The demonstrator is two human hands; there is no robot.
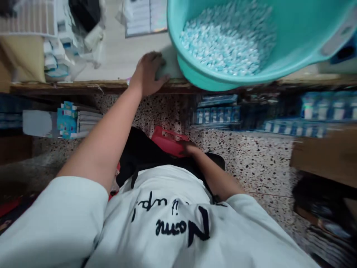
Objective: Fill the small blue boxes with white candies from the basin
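The left hand's fingers are resting at the front edge of the table, thumb standing well apart from them, with nothing visible in their grasp; the left hand is lying palm down. Just to the right of those fingers, the teal plastic tub is sitting on the tabletop, its front overhanging the edge. Its long axis is running sideways, away from the left fingers, toward a slotted handle at the far right end. Inside, small pale blue-and-white pieces are heaping beyond the near wall.

Lower down, nearer the body, the right hand is touching the right end of a pinkish-red plastic container. This container is extending leftward from the right fingers, long axis slanting, over the dark trousers. Shadow is hiding how tightly those fingers are closing. The right hand is nearer this container; the left is nearer the tub.
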